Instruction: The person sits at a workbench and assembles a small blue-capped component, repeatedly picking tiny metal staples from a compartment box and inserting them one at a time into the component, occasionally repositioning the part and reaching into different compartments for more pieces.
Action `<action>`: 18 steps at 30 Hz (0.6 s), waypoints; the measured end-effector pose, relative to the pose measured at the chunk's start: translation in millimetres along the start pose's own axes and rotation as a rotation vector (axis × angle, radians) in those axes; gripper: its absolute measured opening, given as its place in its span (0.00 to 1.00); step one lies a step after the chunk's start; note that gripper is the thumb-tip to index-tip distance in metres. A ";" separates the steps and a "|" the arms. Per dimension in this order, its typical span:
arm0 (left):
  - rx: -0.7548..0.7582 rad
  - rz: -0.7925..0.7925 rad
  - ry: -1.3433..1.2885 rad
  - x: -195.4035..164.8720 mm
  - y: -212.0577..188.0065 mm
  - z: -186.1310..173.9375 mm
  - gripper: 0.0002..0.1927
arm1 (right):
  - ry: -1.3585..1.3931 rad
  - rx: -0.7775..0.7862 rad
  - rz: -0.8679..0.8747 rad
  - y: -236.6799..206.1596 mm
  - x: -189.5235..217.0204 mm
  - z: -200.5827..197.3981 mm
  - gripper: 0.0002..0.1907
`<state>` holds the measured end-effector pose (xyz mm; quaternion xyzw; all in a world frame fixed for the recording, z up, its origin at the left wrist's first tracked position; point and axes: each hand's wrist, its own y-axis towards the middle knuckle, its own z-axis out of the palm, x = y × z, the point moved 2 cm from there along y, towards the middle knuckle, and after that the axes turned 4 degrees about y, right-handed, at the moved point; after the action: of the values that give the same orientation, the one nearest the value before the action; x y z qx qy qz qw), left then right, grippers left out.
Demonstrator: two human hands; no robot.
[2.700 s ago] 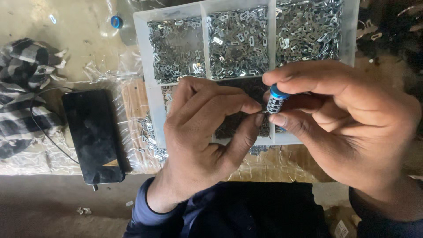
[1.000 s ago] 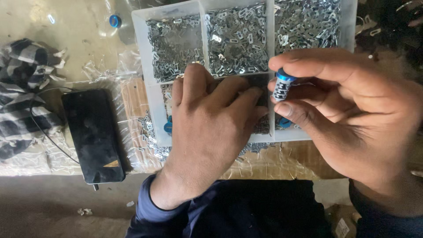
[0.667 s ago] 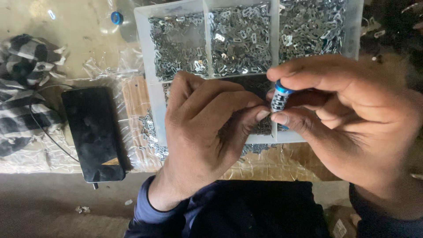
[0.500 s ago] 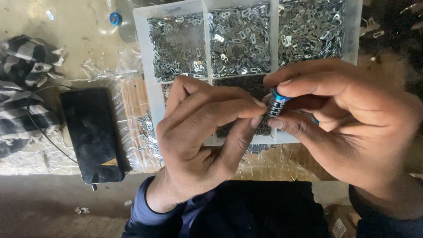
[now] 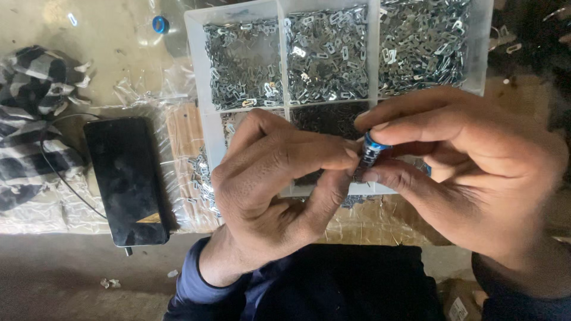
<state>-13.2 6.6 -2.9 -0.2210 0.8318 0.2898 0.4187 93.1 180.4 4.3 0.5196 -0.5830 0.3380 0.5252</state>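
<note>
My right hand (image 5: 476,172) pinches a small cylinder (image 5: 370,153) with a blue cap and a stack of metal pieces on it, between thumb and forefinger. My left hand (image 5: 279,178) has its fingertips pressed against the left side of that cylinder; any piece between those fingers is hidden. Both hands hover over the front of a white compartment tray (image 5: 195,65) filled with several heaps of small silver metal clips (image 5: 327,53).
A black phone (image 5: 126,178) with a cable lies on clear plastic wrap at the left. A black-and-white checked cloth (image 5: 30,119) sits at the far left. A small blue cap (image 5: 159,24) lies behind the tray. Loose clips spill beside the tray's left front corner.
My left hand dipped flat into the tray's front compartment, then rose again and brought its fingertips back against the cylinder. The right hand stayed nearly still.
</note>
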 end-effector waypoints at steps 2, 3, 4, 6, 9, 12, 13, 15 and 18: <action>-0.002 0.009 -0.022 1.2 -1.5 0.8 0.06 | -0.093 0.017 0.004 -0.5 0.1 -1.1 0.11; -0.002 0.013 -0.036 1.8 -2.2 1.3 0.06 | -0.141 0.026 0.008 -1.0 -0.3 -2.1 0.11; 0.000 0.006 -0.048 2.7 -2.9 1.7 0.06 | -0.137 0.016 0.013 -2.1 -0.4 -2.8 0.11; -0.007 -0.021 -0.070 4.0 -4.0 1.9 0.06 | -0.121 0.004 0.023 -4.5 -1.3 -3.4 0.12; -0.024 -0.083 -0.148 5.0 -4.8 1.2 0.07 | -0.104 -0.031 0.036 -5.6 -5.8 -4.0 0.12; 0.006 -0.172 -0.306 4.4 -5.6 2.2 0.09 | -0.217 0.031 -0.095 -4.6 -6.9 -4.1 0.17; 0.012 -0.203 -0.351 4.2 -5.9 2.6 0.10 | -0.215 0.034 -0.089 -4.4 -7.4 -4.4 0.17; -0.011 -0.237 -0.396 3.3 -6.7 3.1 0.09 | -0.210 0.043 -0.078 -4.7 -6.8 -4.5 0.18; -0.039 -0.238 -0.445 3.2 -7.4 4.1 0.09 | -0.083 0.005 -0.023 -6.0 -5.0 -3.0 0.17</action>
<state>-8.2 3.5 -9.7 -0.2559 0.6815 0.2960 0.6185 99.2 183.1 -0.8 0.5410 -0.5977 0.3114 0.5031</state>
